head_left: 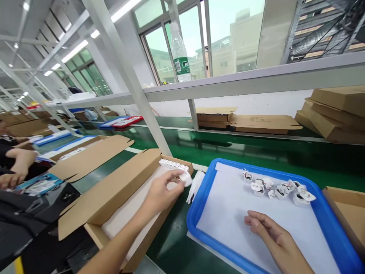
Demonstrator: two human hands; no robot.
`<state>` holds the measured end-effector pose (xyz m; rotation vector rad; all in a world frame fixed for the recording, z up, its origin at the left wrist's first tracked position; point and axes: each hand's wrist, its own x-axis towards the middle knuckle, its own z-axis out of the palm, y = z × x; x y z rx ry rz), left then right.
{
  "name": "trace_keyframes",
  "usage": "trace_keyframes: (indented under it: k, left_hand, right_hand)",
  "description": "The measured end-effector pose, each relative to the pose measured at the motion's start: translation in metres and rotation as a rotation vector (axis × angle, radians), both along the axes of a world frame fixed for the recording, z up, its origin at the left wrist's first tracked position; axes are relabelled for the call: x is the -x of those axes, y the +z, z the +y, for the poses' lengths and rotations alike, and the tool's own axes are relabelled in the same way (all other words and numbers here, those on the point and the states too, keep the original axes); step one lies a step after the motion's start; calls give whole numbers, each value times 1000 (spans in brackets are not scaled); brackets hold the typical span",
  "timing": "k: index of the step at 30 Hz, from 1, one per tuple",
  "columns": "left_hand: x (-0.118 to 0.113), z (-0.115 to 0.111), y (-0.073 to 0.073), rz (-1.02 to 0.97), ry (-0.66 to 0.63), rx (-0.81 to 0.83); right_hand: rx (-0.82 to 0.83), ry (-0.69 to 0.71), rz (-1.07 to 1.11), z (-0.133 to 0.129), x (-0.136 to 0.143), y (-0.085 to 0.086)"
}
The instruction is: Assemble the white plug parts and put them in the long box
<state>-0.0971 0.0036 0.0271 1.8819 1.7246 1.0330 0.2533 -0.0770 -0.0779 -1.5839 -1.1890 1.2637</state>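
Between the thumb and fingers of my left hand (164, 191) is a small white plastic piece (186, 178), held above the right edge of a long open cardboard box (128, 198). A row of white pieces (173, 164) lies at that box's far end, on a white lining. My right hand (268, 232) hovers over the lower part of a blue tray (201, 203), fingers slightly curled and apart, with nothing in them. Several small white housings with wires (281, 190) sit on the white sheet toward the tray's far side.
A white glove (196, 185) lies between box and tray. Another cardboard box (348, 209) stands at the right. A metal post (134, 80) rises behind the box, and a shelf holds a bottle (181, 57). At the left are another person's hands (18, 167).
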Motion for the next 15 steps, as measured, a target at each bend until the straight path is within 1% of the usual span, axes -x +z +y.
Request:
trace_keyframes:
  k: [1,3,5,7,10,12,15]
  left_hand:
    - [21,17,0,25,57,5]
    - [58,51,-6,70,173,23]
    - [89,80,-17,136,279,65]
    - [112,102,-31,208,354,125]
    - [130,122,-51,306,400,178]
    - [136,131,-63,370,409,170]
    - [138,140,-75,461,424,136]
  right_hand:
    - [4,-12,-10,0,0,-2]
    - [5,-22,-23,1,1,-3]
    - [21,-1,-30,1,2,-2]
    - [48,22,-32,0,4,1]
    - [83,46,-32,0,6,5]
    - [91,52,-34,0,7,6]
    - [92,62,-37,1,8,5]
